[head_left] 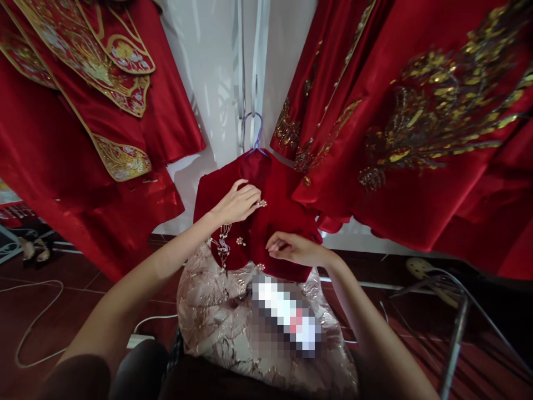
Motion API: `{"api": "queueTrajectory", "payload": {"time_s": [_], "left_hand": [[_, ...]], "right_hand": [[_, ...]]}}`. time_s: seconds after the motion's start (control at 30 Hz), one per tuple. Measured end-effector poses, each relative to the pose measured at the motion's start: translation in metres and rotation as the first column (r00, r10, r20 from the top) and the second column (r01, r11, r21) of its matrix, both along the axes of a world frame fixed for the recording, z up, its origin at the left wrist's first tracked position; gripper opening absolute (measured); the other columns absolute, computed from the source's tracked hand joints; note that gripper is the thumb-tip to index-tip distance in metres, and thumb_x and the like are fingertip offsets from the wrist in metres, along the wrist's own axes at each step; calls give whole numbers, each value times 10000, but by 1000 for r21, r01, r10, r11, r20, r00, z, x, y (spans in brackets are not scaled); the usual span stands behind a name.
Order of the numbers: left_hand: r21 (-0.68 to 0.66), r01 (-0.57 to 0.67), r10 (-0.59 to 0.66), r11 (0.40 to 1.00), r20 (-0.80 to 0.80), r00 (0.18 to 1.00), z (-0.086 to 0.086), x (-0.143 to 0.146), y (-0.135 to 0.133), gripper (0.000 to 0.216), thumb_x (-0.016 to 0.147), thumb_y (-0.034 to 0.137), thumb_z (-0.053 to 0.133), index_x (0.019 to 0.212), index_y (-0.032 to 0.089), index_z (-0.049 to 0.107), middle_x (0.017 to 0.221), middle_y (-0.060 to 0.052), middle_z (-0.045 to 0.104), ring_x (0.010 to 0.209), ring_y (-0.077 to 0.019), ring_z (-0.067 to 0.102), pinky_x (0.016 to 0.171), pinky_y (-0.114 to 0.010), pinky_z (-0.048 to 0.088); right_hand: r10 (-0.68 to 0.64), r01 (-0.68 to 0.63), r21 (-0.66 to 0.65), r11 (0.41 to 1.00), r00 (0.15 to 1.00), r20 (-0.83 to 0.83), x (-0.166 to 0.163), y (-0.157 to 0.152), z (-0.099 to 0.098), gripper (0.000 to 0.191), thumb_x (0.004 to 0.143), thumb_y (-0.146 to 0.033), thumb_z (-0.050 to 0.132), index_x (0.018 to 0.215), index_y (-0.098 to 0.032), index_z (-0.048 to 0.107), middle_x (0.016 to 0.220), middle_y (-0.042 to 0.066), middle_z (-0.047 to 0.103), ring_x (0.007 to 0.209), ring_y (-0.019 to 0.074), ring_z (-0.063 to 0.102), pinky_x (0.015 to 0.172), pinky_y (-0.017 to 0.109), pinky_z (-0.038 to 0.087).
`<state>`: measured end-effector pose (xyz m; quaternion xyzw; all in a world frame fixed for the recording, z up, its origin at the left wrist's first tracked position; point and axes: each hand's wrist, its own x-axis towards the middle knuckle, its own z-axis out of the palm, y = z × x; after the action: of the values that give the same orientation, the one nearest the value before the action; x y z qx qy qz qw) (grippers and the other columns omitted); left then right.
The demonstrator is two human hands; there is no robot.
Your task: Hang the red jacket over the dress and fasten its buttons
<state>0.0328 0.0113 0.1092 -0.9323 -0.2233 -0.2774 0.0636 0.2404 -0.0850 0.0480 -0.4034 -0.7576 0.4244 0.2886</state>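
Note:
A small dark red velvet garment (pixel 285 189) hangs by its neck from a purple hanger (pixel 259 136), its lower part resting over my lap. My left hand (pixel 239 203) lies on its upper front, the fingertips pinched at a gold and pearl flower ornament (pixel 262 204). Over the right half, my right hand (pixel 293 249) is curled, and anything between its fingers is too small to make out. A second flower ornament (pixel 240 241) sits lower on the front, another (pixel 260 267) near the hem. Beaded strands (pixel 223 247) lie on the left side.
Shiny patterned pink fabric (pixel 208 316) covers my lap, with a blurred-out object (pixel 287 316) on it. Red embroidered garments hang at left (pixel 166 111) and right (pixel 395 216). A metal-legged stand (pixel 456 333) is at right. A white cable (pixel 39 322) runs across the floor.

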Motion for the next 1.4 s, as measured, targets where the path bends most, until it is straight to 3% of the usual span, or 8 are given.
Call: {"api": "queueTrajectory", "payload": {"time_s": [0.3, 0.73, 0.9, 1.03, 1.1, 1.2, 1.27, 1.4], "left_hand": [[-100, 64, -47, 993, 170, 984, -1, 2, 16, 123, 803, 205, 481, 794, 212, 604, 739, -13, 565, 864, -182, 551, 1106, -521, 135], [147, -19, 26, 989, -46, 999, 1, -6, 18, 176, 808, 135, 466, 875, 211, 610, 822, -13, 585, 954, -179, 532, 1103, -574, 69], [382, 8, 57, 924, -159, 986, -4, -1, 28, 267, 833, 87, 389, 961, 201, 594, 765, -3, 604, 913, -150, 555, 1122, -462, 165], [405, -220, 260, 887, -46, 964, -8, 3, 30, 267, 877, 182, 372, 1025, 97, 577, 702, -58, 622, 781, -174, 601, 1049, -448, 285], [360, -384, 399, 850, 34, 916, -7, 2, 29, 341, 875, 168, 348, 1135, 35, 522, 752, -114, 640, 784, -205, 612, 985, -458, 342], [293, -573, 543, 765, 184, 819, 0, -4, 24, 493, 840, 99, 341, 1333, 82, 359, 1103, -200, 589, 1038, -285, 550, 979, -525, 316], [219, -668, 615, 711, 267, 742, 6, -12, 24, 596, 815, 97, 389, 1395, 157, 266, 1314, -199, 446, 1200, -338, 423, 995, -596, 253], [-13, -768, 744, 640, 258, 616, 12, -40, 39, 738, 736, 137, 535, 1405, 154, 225, 1401, -222, 322, 1234, -399, 374, 965, -626, 277]], "right_hand": [[-417, 541, 402, 739, 836, -358, -36, 36, 56, 188, 756, -341, 601, 838, -175, 569, 837, 30, 571, 675, 104, 509, 628, 246, 455], [-419, 560, 265, 785, 795, -438, -32, 36, 36, 193, 733, -340, 610, 815, -171, 565, 821, 24, 601, 709, 111, 558, 703, 273, 496], [-398, 589, 164, 791, 700, -593, -49, 54, 62, 309, 702, -331, 637, 958, -172, 568, 1052, 79, 614, 1029, 178, 565, 956, 348, 420], [-390, 488, 10, 873, 709, -587, -76, 74, 88, 566, 786, -473, 511, 1204, -93, 472, 1197, 152, 559, 1157, 216, 499, 995, 357, 386], [-580, 642, -3, 766, 690, -434, -89, 82, 91, 769, 767, -548, 506, 1300, -13, 359, 1302, 229, 451, 1232, 282, 414, 1020, 414, 339], [-863, 869, 247, 428, 474, -171, -100, 89, 82, 954, 715, -553, 577, 1359, 52, 215, 1377, 312, 287, 1278, 396, 290, 1021, 526, 253], [-935, 864, 417, 281, 344, -84, -96, 90, 73, 905, 740, -509, 570, 1350, 61, 222, 1331, 329, 336, 1231, 421, 341, 982, 554, 269], [-945, 815, 483, 321, 306, 111, -63, 93, 61, 619, 842, -475, 440, 1169, 50, 465, 1060, 305, 561, 1043, 373, 535, 882, 486, 382]]}}
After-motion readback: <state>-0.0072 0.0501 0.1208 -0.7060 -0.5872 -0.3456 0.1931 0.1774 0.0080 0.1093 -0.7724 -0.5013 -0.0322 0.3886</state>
